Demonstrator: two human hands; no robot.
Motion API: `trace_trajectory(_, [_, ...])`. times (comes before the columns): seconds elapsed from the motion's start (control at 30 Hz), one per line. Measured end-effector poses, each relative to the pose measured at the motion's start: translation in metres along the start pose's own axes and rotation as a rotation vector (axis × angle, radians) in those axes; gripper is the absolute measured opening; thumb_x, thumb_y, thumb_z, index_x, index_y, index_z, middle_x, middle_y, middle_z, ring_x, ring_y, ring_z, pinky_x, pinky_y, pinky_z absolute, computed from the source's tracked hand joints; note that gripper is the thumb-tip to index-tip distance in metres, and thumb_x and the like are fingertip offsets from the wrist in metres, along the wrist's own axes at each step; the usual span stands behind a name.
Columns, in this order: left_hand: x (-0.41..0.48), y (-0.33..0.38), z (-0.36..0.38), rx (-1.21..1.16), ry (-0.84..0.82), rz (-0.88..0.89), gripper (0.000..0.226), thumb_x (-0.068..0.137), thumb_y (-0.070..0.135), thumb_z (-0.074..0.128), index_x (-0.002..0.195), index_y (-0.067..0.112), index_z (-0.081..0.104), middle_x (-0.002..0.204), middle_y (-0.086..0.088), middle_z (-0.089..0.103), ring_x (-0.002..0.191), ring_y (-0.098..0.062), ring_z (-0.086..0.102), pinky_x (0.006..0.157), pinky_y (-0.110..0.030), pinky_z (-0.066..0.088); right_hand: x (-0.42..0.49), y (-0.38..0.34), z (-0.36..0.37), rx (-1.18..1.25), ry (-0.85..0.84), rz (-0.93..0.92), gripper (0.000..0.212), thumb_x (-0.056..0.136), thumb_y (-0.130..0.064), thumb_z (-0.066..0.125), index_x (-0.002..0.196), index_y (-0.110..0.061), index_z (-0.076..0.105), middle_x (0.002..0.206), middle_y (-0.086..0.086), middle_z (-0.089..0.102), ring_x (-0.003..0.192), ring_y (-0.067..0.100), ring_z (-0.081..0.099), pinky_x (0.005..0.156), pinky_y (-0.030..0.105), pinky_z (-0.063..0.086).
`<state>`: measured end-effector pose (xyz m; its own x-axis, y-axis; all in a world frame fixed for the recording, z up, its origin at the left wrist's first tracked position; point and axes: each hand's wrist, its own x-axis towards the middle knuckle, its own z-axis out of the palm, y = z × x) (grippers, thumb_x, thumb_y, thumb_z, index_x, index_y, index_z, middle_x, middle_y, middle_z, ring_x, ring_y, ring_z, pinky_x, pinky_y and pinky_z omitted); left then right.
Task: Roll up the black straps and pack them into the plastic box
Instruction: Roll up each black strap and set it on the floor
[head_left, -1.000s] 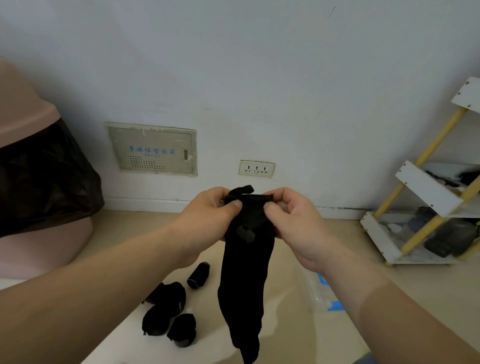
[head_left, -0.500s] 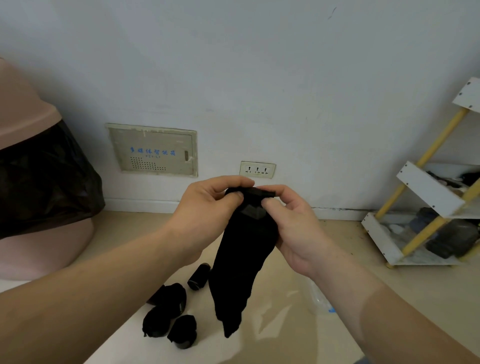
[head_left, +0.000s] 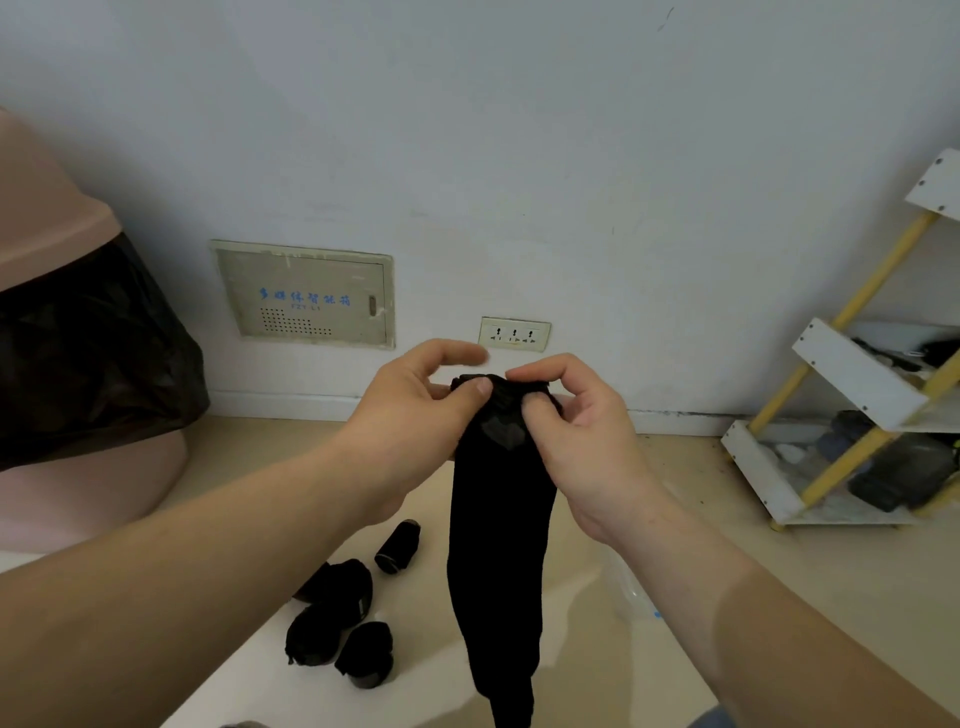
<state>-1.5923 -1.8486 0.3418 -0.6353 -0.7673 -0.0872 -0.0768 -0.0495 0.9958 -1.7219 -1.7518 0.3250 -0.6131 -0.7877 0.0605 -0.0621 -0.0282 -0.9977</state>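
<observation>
A long black strap (head_left: 498, 545) hangs down in mid-air in front of me, its top end rolled into a small wad. My left hand (head_left: 415, 410) pinches that top end from the left with thumb and fingers. My right hand (head_left: 571, 431) pinches it from the right. On the floor below lie several rolled black straps (head_left: 337, 618), with one small roll (head_left: 397, 546) a little apart behind them. A clear plastic box (head_left: 626, 592) shows partly on the floor behind my right forearm; most of it is hidden.
A pink bin with a black liner (head_left: 88, 358) stands at the left. A white and yellow shelf rack (head_left: 852, 431) with dark items stands at the right. The wall ahead carries a panel box (head_left: 306, 296) and a socket (head_left: 514, 333).
The hanging strap swung back to hang straighter and lower. My fingers have shifted on the rolled top end; both hands stay at about the same height.
</observation>
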Motion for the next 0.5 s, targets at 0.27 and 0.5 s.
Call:
trace_trajectory(0.27, [-0.0041,-0.0003,-0.0051,0.216,-0.054,0.102,0.031,0.103,0.008,0.06,0.103,0.033,0.078,0.075,0.006,0.077,0.06,-0.002,0.066,0.058,-0.014,0.05,-0.0038,-0.0006,-0.0017,-0.04,-0.081,-0.012,0.045,0.104,0.0,0.052,0.089,-0.035,0.075,0.092,0.018,0.078,0.079,0.04,0.066,0.078,0.05,0.057])
trace_trajectory(0.5, [-0.0036,0.0044,-0.0046,0.12,0.034,0.187,0.03,0.096,-0.002,0.062,0.099,0.02,0.083,0.09,0.008,0.082,0.083,-0.002,0.076,0.07,-0.011,0.055,-0.0007,-0.0068,-0.0052,0.207,-0.183,0.14,0.012,0.102,-0.026,0.066,0.106,-0.018,0.074,0.099,0.007,0.077,0.092,0.022,0.073,0.088,0.044,0.055])
